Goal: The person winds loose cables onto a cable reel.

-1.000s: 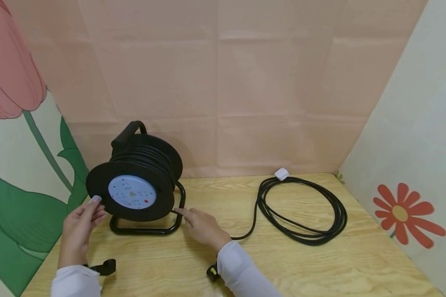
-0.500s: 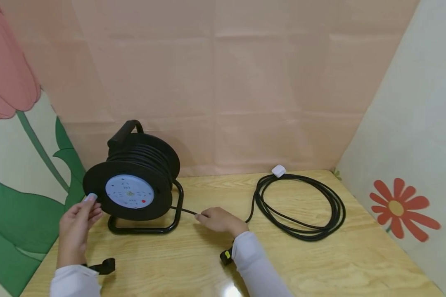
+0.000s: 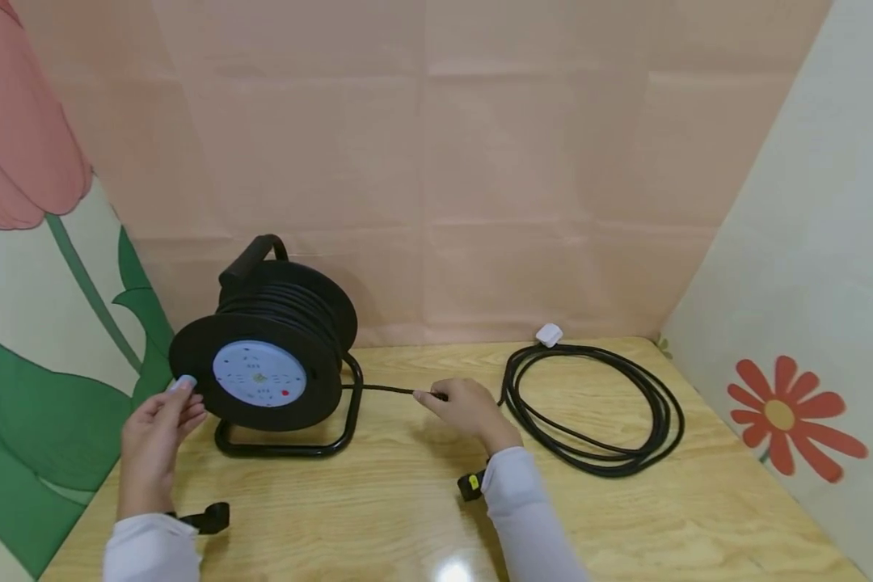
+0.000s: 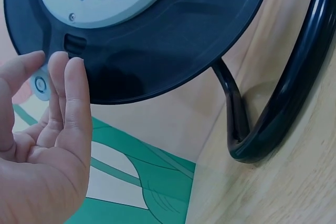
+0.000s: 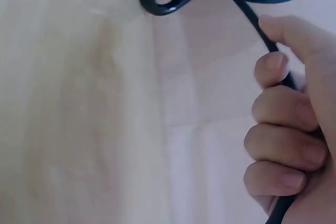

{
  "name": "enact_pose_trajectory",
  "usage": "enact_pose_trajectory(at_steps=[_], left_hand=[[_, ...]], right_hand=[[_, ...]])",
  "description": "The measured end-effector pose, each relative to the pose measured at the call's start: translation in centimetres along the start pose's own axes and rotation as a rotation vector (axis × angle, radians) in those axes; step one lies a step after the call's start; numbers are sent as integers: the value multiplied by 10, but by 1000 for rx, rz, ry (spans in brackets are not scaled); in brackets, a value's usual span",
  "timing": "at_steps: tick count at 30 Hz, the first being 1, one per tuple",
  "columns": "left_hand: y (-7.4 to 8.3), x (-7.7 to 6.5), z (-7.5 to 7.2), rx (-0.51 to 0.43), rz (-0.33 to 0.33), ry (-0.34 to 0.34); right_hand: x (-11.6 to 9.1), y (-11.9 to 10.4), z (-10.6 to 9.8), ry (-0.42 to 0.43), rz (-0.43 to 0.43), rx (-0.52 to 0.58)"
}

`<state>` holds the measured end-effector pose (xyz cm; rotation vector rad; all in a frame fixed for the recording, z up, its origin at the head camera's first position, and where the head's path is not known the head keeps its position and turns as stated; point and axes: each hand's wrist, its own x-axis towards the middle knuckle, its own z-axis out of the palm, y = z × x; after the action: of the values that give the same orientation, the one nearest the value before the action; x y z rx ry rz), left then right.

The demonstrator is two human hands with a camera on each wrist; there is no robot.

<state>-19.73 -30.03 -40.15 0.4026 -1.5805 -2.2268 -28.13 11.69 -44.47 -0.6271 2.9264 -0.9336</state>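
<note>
With the right hand [image 3: 469, 411], grasping the black cable [image 3: 389, 390] between the reel [image 3: 262, 327] and the coil [image 3: 664, 408] — wrapping the fingers firmly round it, with the thumb on the reel side. Held so, probably, to draw the short span straight and hold it in line with the winding. With the left hand [image 3: 158, 432], pinching the small knob [image 4: 40, 85] by the left edge of the reel's near face, likely to steer or steady its turning.

Placed at the left on the table [image 3: 320, 517], standing on a bent tube frame [image 3: 287, 449], presumably to let the reel spin clear of the surface. Turned with the panel [image 3: 259, 373] to the near side, putting the knob within easy reach. Laid flat at the right, in loose loops, apparently against tangling — with the white plug [image 3: 550, 335] at the coil's far edge.
</note>
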Motion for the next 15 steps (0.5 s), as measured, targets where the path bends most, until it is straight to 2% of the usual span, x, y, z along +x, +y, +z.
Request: enact_pose_trajectory(at_steps=[5, 9, 12, 15], left_hand=[[0, 2, -1, 29, -14, -1], [-2, 2, -1, 41, -24, 26], [-3, 2, -2, 34, -29, 27], [-4, 4, -2, 33, -26, 28]], right_hand=[[1, 4, -12, 97, -144, -126], [-3, 19, -16, 160, -230, -202], [-1, 32, -24, 226, -338, -268], [8, 44, -35, 251, -461, -345]])
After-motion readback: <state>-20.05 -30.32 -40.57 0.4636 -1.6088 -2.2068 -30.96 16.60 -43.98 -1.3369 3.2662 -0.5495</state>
